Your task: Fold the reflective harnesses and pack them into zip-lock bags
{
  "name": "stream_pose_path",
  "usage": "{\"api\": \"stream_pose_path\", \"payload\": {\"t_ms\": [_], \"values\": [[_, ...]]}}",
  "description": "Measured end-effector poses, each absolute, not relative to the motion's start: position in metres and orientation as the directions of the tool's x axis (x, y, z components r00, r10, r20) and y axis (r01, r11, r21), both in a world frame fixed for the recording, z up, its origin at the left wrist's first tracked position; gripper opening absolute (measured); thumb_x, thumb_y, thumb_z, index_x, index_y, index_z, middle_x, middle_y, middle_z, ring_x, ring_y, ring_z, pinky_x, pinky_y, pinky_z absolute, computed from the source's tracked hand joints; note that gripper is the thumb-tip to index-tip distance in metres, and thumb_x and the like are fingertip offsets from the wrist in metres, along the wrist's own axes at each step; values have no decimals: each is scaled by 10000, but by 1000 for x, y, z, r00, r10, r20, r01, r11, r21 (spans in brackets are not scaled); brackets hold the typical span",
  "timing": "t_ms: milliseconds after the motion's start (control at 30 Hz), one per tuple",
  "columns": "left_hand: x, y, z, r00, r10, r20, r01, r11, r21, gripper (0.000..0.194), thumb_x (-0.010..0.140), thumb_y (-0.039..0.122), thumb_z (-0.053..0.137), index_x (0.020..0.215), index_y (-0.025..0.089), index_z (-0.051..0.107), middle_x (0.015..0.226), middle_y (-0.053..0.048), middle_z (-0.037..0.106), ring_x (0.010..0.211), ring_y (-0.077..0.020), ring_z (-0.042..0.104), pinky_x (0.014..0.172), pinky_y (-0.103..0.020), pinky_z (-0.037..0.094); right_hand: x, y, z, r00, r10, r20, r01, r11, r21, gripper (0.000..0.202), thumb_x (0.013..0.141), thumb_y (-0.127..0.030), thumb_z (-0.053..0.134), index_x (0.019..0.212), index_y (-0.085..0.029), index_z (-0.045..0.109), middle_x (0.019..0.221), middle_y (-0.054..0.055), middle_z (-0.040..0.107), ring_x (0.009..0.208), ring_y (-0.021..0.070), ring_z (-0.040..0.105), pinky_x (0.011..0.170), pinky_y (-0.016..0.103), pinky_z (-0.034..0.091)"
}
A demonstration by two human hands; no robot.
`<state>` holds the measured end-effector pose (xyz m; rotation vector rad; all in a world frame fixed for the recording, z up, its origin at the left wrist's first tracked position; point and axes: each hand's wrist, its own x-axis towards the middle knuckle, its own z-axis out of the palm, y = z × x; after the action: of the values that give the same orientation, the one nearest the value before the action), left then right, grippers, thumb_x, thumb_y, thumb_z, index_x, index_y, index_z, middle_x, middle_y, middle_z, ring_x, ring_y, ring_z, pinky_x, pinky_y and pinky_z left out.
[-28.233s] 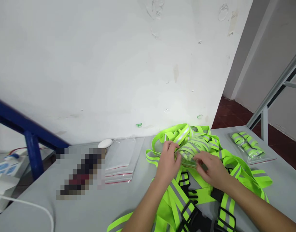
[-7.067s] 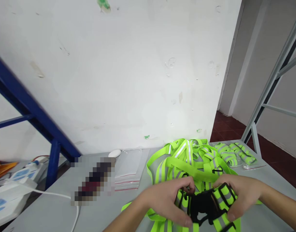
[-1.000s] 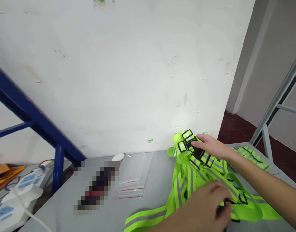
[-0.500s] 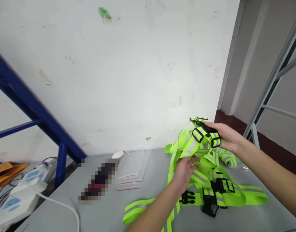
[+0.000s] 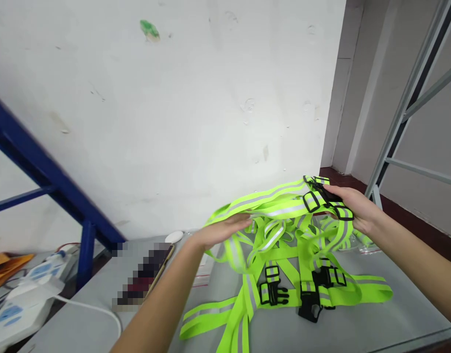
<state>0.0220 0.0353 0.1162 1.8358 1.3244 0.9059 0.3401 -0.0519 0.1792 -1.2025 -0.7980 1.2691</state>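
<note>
My right hand point(image 5: 356, 208) grips a lime-yellow reflective strap vest point(image 5: 280, 192) by its black plastic hub, held above the table. Black slide adjusters hang around that hub. My left hand point(image 5: 223, 229) reaches under the vest's stretched straps, its fingers extended and pressed against them from inside the loop. Below lies a heap of the same reflective webbing point(image 5: 289, 254), partly hidden by the raised straps. A black side-release buckle prong point(image 5: 278, 292) and a black buckle socket point(image 5: 309, 305) show at the front, apart from each other.
Clear zip bags point(image 5: 201, 280) lie partly behind my left forearm, beside a pixelated phone-like object point(image 5: 142, 274) and a white oval item point(image 5: 174, 237). White power strips point(image 5: 12, 314) with a cable are at left. A blue metal frame point(image 5: 87, 250) and a wall stand behind the grey table point(image 5: 85, 323).
My left hand has moved left and up, spreading the straps sideways into a long loop. My right hand keeps its hold on the hub. The view has shifted slightly right.
</note>
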Motion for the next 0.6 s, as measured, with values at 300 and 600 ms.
{"api": "stream_pose_path", "payload": {"t_ms": [300,600], "values": [[-22,48,111,185,973,-134,326,68,943,442,834,473,564,1188,210,588,1338,-139,576,1048,-303,663,761,-387,557,348,-59,130,126,944,-306,-179,-282,-943,262,809,-211,684,1062,-168,634,852,74,747,588,182,688,458,272,573],[65,-10,61,264,928,263,365,-349,863,653,854,439,580,1436,273,334,1522,-109,349,1354,-315,390,1046,-490,397,344,-63,122,79,953,-292,-25,-291,-956,449,835,-305,679,1253,-242,526,1113,70,715,855,226,718,697,351,610]]}}
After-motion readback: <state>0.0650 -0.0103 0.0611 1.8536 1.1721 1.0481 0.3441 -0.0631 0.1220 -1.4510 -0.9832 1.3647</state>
